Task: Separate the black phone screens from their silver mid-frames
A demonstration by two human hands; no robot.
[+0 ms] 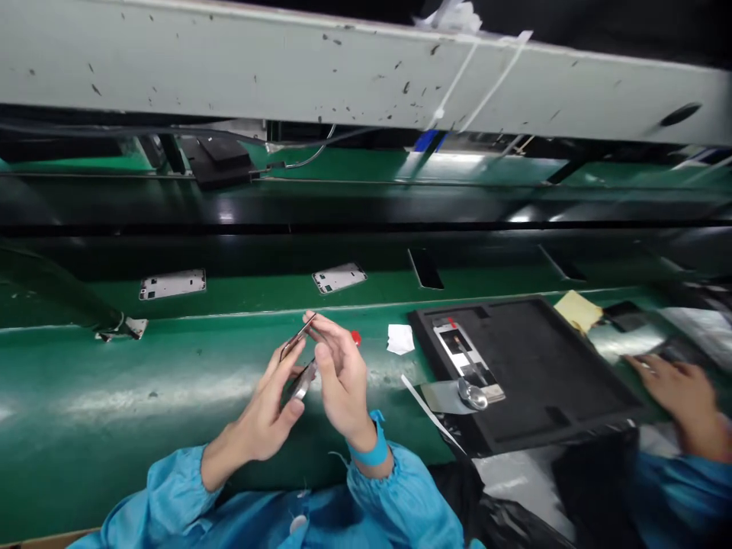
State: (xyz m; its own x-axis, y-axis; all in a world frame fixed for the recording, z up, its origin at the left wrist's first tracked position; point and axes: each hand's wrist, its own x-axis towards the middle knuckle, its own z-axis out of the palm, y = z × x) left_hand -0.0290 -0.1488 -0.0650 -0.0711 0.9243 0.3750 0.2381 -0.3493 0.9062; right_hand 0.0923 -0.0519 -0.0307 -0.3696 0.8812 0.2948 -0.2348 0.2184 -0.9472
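Note:
My left hand (pixel 266 408) and my right hand (pixel 345 374) are raised close together over the green bench. Between them is a thin dark phone panel (pixel 297 336), tilted, lying along my left fingers with its upper end at my right fingertips. Just below it, a phone frame (pixel 303 382) with a silvery edge sits slanted between the two hands. My left fingers and thumb close around these parts, and my right fingers and thumb grip them from the other side. Whether panel and frame are joined is hidden by the fingers. A blue band (pixel 373 446) circles my right wrist.
On the strip behind lie pale phone frames (pixel 173 284) and dark panels (pixel 425 268). A black foam tray (pixel 549 374) at right carries an opened phone (pixel 466 354) and a round metal piece (pixel 473 393). White paper (pixel 400 339) lies nearby. Another person's hand (pixel 680 389) is far right.

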